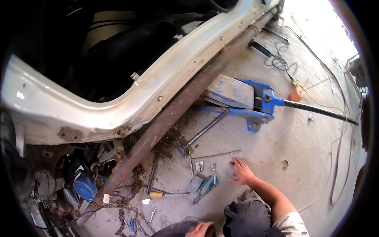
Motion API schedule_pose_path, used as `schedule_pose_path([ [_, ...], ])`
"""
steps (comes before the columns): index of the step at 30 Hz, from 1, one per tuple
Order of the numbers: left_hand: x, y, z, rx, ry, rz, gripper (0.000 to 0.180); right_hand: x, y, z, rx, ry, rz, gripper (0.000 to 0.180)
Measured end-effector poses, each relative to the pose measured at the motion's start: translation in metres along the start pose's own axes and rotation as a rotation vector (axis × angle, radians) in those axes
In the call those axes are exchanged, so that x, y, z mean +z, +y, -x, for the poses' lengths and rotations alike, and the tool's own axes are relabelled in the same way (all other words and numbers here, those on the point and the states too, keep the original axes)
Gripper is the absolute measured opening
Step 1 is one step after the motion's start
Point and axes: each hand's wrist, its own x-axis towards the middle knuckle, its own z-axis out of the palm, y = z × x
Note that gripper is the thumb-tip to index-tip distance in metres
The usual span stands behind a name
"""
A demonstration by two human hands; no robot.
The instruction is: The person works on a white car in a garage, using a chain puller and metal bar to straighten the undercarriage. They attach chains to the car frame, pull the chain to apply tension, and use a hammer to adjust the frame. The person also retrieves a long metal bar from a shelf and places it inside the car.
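Observation:
My right hand point(241, 172) reaches to the concrete floor with its fingers spread and nothing in them. Just beyond its fingertips lies a thin metal rod point(217, 154). Left of it are a wrench point(214, 173), a teal cloth or glove point(205, 189) and a screwdriver with a yellow handle point(157, 194). A hammer-like tool point(207, 128) slants toward the jack, and a second long-handled tool point(152, 175) lies nearer the pipe. My left hand point(200, 229) rests by my dark-trousered leg at the lower edge, its fingers mostly hidden.
A blue floor jack point(264, 104) with a long black handle point(319, 111) stands under the white vehicle body point(154, 85). A rusty pipe point(169, 124) runs along the sill. Chains point(132, 191) lie at lower left. A corded power tool point(260, 48) and hoses point(342, 150) lie right.

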Motion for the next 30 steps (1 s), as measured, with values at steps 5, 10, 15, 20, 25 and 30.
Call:
schedule_pose_path([
  [5,-0.043,0.061,0.050,-0.122,0.001,0.058,0.021,-0.066,-0.048,-0.012,0.338,-0.322,-0.202,0.075],
  [10,-0.098,0.146,0.137,-0.211,0.000,-0.008,0.021,-0.187,-0.122,0.046,0.548,-0.465,-0.526,0.076],
  [15,-0.146,0.208,0.254,-0.191,-0.054,-0.202,0.031,-0.291,-0.169,0.171,0.807,-0.385,-0.643,0.074],
  [20,-0.176,0.199,0.326,-0.116,-0.194,-0.330,0.040,-0.360,-0.215,0.311,1.177,-0.160,-0.773,0.070],
  [25,-0.214,0.263,0.306,0.164,-0.150,-0.150,0.036,-0.416,-0.274,0.395,1.246,0.067,-0.864,0.071],
  [30,-0.241,0.448,0.268,0.429,-0.449,-0.080,0.025,-0.410,-0.319,0.466,1.287,0.380,-0.945,0.066],
])
